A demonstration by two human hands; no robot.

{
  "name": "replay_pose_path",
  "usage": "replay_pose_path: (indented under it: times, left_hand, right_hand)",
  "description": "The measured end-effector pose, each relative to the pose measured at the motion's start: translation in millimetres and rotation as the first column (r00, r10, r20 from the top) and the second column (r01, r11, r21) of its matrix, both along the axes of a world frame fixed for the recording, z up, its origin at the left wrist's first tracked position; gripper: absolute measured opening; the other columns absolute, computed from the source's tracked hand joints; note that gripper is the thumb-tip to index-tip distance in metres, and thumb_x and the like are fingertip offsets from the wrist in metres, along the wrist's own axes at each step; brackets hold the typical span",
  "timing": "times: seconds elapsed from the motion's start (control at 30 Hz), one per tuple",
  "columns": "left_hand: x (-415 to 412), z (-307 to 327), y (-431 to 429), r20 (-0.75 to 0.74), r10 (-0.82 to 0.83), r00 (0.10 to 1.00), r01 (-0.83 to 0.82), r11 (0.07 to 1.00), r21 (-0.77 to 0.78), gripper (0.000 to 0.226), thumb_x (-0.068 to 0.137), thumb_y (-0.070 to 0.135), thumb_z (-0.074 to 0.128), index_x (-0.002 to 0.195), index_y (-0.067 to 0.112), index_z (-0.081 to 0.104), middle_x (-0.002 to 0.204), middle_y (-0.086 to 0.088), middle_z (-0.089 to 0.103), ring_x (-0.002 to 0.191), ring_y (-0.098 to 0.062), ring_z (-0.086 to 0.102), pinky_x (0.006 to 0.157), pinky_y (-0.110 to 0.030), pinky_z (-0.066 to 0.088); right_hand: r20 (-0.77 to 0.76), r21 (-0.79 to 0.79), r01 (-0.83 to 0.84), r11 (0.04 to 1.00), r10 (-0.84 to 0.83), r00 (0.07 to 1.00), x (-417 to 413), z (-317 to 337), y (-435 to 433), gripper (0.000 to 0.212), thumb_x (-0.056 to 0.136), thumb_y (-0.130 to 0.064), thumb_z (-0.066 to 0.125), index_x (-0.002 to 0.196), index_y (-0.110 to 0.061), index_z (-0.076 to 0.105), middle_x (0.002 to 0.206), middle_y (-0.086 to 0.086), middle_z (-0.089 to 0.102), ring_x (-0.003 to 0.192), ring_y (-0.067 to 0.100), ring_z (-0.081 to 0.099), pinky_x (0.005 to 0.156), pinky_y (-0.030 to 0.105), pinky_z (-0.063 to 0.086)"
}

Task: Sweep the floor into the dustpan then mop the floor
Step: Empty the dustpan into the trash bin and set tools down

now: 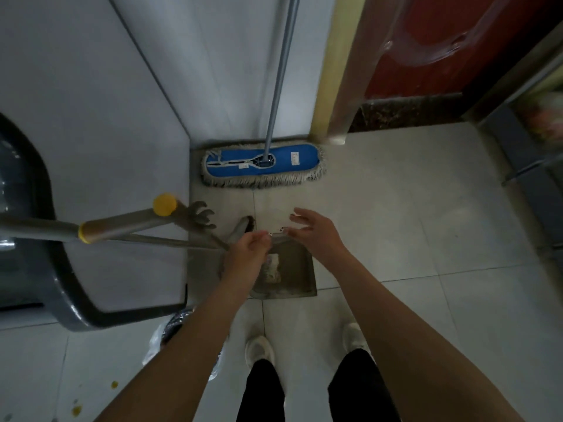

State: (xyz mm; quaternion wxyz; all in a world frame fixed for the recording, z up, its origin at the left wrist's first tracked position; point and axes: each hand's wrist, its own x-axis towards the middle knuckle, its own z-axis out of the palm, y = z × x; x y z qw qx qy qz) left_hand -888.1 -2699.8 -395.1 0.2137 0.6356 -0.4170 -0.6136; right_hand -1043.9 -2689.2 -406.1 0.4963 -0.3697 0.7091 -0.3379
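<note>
Two white walls meet pale floor tiles where the mop rests.

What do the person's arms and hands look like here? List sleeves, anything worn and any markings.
The left arm and right arm are bare, no sleeves in view. The left hand and right hand wear no gloves; no watch or ring shows. The right hand's nails look dark-tipped.

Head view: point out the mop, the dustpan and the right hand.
mop [283,161], head view, on the blue pad of its head.
dustpan [300,269], head view, on the bare grey inside of its tray.
right hand [316,236], head view, on the back of the hand.
</note>
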Motion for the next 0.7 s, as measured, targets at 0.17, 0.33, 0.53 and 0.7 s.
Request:
replay_pose_path:
  times: [0.17, 0.33, 0.53, 0.7]
  left_hand:
    - [-69.4, 36.6, -5.2, -0.07, 0.078, 0.995, -0.081, 0.995, -0.049, 0.01, 0.092, 0.023, 0.055, 0.098, 0.03, 0.057, 0.108, 0.004, 0.06, 0.1, -0.011, 0.058, 0.086, -0.027, 0.049]
    - [-152.7, 77.0, -14.5, -0.173, 0.217, 0.961, -0.238, 0.964, -0.114, 0.017, 0.09, 0.022, 0.059, 0.106, 0.024, 0.055, 0.112, 0.0, 0.06, 0.102, -0.014, 0.059, 0.085, -0.03, 0.051]
    - [-221.2, 126.6, -31.9, -0.265, 0.232, 0.936, -0.289, 0.936, -0.202, 0.013, 0.09, 0.029, 0.059, 0.102, 0.029, 0.055, 0.115, 0.001, 0.058, 0.103, -0.013, 0.059, 0.08, -0.029, 0.052]
    - [-232.8, 179.0, -66.3, -0.294, 0.316, 0.902, -0.394, 0.881, -0.262, 0.02, 0.09, 0.028, 0.059, 0.109, 0.02, 0.055, 0.104, 0.0, 0.062, 0.088, -0.009, 0.061, 0.07, -0.024, 0.052]
  right_hand:
    - [0.116, -0.008, 0.012, 1.0, -0.01, 0.993, -82.2, 27.6, 0.8, 0.069, 0.078, -0.022, 0.076, 0.139, -0.011, 0.044, 0.133, 0.005, 0.057, 0.095, 0.014, 0.061, 0.078, 0.021, 0.049]
    - [0.188, -0.051, -0.023, 0.998, 0.032, 0.982, -167.3, 60.8, -8.1, 0.067, 0.083, -0.025, 0.071, 0.141, -0.014, 0.04, 0.135, 0.003, 0.055, 0.108, 0.012, 0.057, 0.082, 0.022, 0.045]
    - [0.228, -0.092, 0.009, 0.996, 0.012, 0.974, -232.0, 111.0, -38.2, 0.069, 0.084, -0.022, 0.07, 0.143, -0.01, 0.036, 0.136, 0.006, 0.054, 0.118, 0.019, 0.055, 0.083, 0.028, 0.044]
    - [0.245, -0.161, -0.026, 0.987, 0.065, 0.967, -256.8, 164.5, -85.5, 0.066, 0.085, -0.024, 0.069, 0.141, -0.01, 0.038, 0.136, 0.008, 0.054, 0.11, 0.014, 0.054, 0.068, 0.021, 0.045]
